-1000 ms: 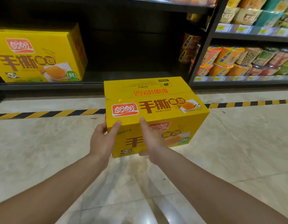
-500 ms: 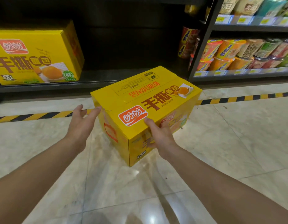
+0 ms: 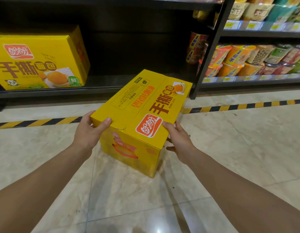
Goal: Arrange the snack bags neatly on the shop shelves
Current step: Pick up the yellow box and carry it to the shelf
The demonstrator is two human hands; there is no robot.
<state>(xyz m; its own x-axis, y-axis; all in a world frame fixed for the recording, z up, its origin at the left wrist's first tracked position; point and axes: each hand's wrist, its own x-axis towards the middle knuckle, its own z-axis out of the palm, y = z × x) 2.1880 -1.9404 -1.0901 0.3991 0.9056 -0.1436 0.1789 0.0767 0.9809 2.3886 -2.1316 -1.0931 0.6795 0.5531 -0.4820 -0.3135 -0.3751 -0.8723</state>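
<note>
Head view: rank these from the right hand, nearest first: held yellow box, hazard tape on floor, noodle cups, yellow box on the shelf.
1. held yellow box, touching the right hand.
2. hazard tape, on the floor just ahead.
3. noodle cups, on the right shelf.
4. shelved yellow box, far left.

- Your two arms are bare, right down to the edge of the view.
- Your left hand (image 3: 88, 133) is bare.
- Your right hand (image 3: 181, 143) is bare too.
</note>
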